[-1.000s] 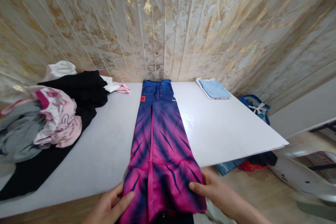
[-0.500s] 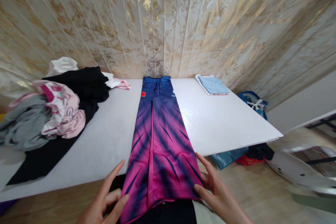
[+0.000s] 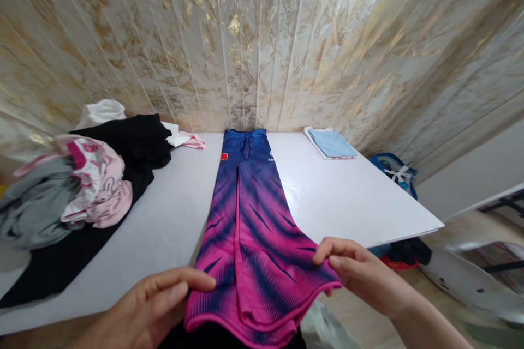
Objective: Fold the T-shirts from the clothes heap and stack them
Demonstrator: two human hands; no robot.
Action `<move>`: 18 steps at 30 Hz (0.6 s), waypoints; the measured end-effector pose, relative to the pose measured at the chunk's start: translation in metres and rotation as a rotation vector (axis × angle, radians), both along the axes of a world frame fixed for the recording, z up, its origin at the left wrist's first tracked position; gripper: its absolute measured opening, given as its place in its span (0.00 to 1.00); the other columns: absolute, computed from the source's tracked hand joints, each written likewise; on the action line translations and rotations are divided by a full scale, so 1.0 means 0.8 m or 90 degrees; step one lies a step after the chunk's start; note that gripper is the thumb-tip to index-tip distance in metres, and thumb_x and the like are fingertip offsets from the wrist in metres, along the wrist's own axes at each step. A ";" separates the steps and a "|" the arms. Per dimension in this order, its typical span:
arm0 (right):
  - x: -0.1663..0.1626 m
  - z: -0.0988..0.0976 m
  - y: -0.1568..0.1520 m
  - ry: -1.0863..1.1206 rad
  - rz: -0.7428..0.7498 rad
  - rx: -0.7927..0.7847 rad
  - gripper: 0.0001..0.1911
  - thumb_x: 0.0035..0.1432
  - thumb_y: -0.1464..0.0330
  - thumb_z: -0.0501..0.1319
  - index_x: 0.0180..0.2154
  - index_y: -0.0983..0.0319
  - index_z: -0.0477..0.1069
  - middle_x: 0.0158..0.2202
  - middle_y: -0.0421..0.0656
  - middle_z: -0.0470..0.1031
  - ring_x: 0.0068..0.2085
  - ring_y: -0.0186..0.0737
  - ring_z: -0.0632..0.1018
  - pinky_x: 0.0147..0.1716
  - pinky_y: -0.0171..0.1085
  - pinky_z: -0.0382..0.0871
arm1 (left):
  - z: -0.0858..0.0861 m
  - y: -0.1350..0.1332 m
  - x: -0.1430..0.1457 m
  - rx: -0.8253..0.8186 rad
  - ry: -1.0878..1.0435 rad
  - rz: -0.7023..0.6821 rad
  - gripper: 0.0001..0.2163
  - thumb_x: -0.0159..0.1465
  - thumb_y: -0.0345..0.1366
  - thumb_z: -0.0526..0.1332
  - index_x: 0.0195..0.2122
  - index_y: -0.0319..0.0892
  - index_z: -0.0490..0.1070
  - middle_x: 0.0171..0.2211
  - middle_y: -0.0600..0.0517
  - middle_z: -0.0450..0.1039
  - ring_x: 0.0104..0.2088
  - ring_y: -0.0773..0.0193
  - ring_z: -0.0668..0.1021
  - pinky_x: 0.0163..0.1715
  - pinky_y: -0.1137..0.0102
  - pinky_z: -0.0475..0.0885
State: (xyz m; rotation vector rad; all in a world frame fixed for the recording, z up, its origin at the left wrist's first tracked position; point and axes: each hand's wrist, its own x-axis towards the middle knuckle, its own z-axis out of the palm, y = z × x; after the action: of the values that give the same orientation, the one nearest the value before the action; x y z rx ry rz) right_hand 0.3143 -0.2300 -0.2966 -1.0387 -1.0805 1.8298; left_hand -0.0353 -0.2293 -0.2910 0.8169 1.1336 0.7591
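A pair of blue-to-pink patterned trousers (image 3: 249, 212) lies lengthwise on the white table (image 3: 347, 202), waistband at the far wall, leg hems at the near edge. My left hand (image 3: 155, 302) pinches the left hem corner. My right hand (image 3: 360, 272) pinches the right hem corner. Both hems are lifted off the table's near edge, and the pink cuffs hang curved between my hands.
A heap of clothes (image 3: 77, 191), grey, pink, black and white, covers the table's left side. A folded light-blue garment (image 3: 331, 143) lies at the far right corner. Bags (image 3: 395, 169) sit on the floor to the right, against the marbled wall.
My hands went from resting beside the hems with fingers spread to pinching the hem corners. The leg ends have risen off the table's near edge.
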 end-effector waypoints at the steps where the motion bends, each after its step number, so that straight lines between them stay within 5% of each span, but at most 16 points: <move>1: -0.001 0.004 0.018 0.033 -0.010 -0.025 0.11 0.56 0.62 0.66 0.37 0.62 0.76 0.27 0.40 0.73 0.27 0.30 0.73 0.30 0.30 0.67 | 0.009 0.020 0.003 -0.032 -0.082 -0.011 0.12 0.54 0.44 0.67 0.34 0.42 0.80 0.35 0.46 0.81 0.40 0.50 0.81 0.44 0.60 0.77; 6: -0.015 0.000 0.139 0.054 -0.173 -0.080 0.09 0.58 0.67 0.62 0.41 0.64 0.73 0.36 0.45 0.78 0.27 0.30 0.76 0.31 0.29 0.72 | 0.023 0.143 0.029 -0.043 -0.240 0.155 0.07 0.63 0.33 0.55 0.33 0.40 0.73 0.46 0.42 0.78 0.48 0.53 0.79 0.50 0.56 0.74; 11: -0.011 -0.037 0.208 -0.097 -0.154 -0.102 0.14 0.60 0.68 0.59 0.48 0.64 0.67 0.35 0.46 0.79 0.24 0.29 0.74 0.25 0.29 0.69 | -0.020 0.208 0.030 0.042 0.021 0.125 0.11 0.62 0.35 0.60 0.45 0.41 0.70 0.41 0.43 0.78 0.40 0.59 0.81 0.44 0.64 0.75; 14: -0.001 -0.050 0.221 -0.232 -0.127 -0.009 0.18 0.60 0.67 0.58 0.52 0.64 0.65 0.33 0.44 0.78 0.22 0.29 0.72 0.25 0.30 0.68 | -0.037 0.225 0.022 0.222 0.229 0.051 0.17 0.60 0.45 0.61 0.45 0.40 0.72 0.42 0.44 0.77 0.44 0.56 0.79 0.47 0.62 0.72; 18: -0.002 -0.055 0.247 -0.508 -0.091 0.274 0.14 0.59 0.69 0.57 0.48 0.64 0.70 0.37 0.45 0.77 0.32 0.34 0.75 0.35 0.36 0.70 | -0.044 0.258 0.038 0.489 0.487 -0.052 0.15 0.61 0.46 0.56 0.41 0.41 0.74 0.43 0.47 0.76 0.46 0.55 0.77 0.50 0.61 0.69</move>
State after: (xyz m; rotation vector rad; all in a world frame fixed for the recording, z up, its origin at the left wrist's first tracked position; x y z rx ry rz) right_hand 0.3124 -0.0320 -0.3403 -1.5606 -1.7042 0.9814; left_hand -0.0052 -0.0227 -0.3261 1.9007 1.4694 0.8444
